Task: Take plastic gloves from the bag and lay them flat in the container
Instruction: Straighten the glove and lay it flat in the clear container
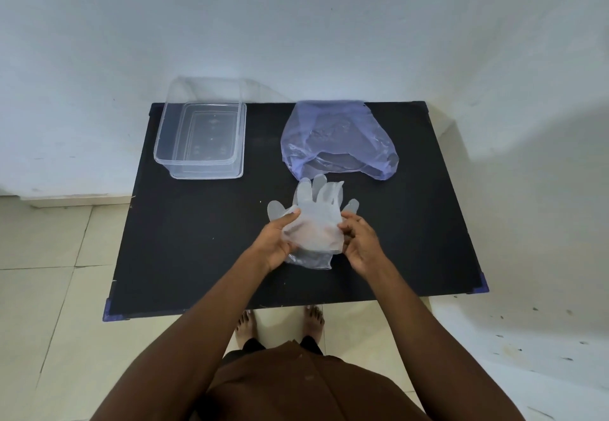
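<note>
A small stack of clear plastic gloves (317,216) is held over the middle of the black table (197,239), fingers pointing away from me. My left hand (275,242) grips the stack's left edge with the thumb on top. My right hand (361,242) pinches its right edge. A crumpled blue see-through bag (336,139) lies just beyond the gloves at the back right. The clear rectangular container (199,139) stands open at the back left with nothing visible inside.
The table stands against a white wall (296,25). Pale floor tiles (49,256) run along its left side, and my bare feet (280,321) show under its near edge.
</note>
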